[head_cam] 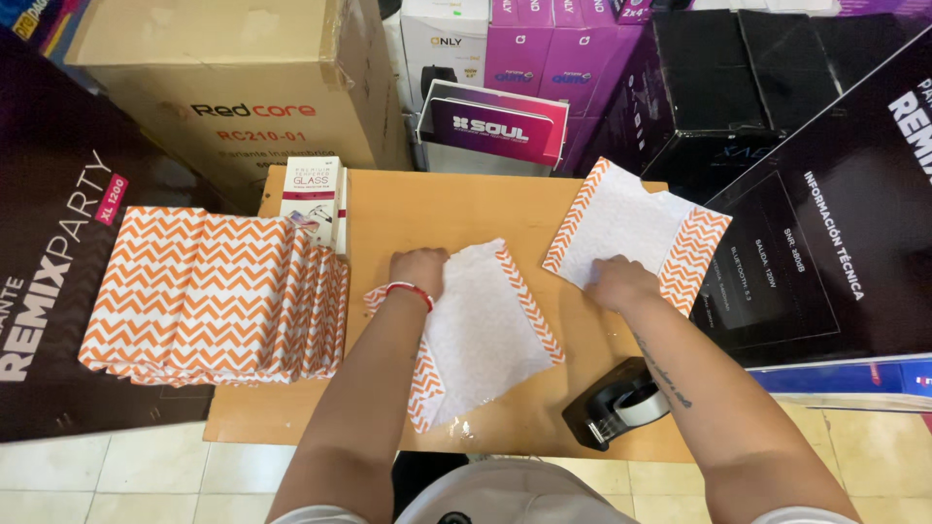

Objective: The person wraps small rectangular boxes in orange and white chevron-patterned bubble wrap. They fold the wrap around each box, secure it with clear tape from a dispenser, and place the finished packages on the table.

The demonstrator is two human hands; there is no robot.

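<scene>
My left hand (419, 271) rests with curled fingers on the top edge of a white padded envelope with orange zigzag borders (485, 335), lying tilted at the middle of the small wooden table (437, 209). A red band circles that wrist. My right hand (618, 281) presses down on the lower edge of a second envelope of the same kind (631, 225), which lies at the table's right, partly over the edge.
A stack of several orange zigzag envelopes (214, 291) fills the table's left. A small white box (313, 194) stands behind it. A black tape dispenser (616, 403) sits at the front right corner. Cardboard, purple and black boxes crowd all around.
</scene>
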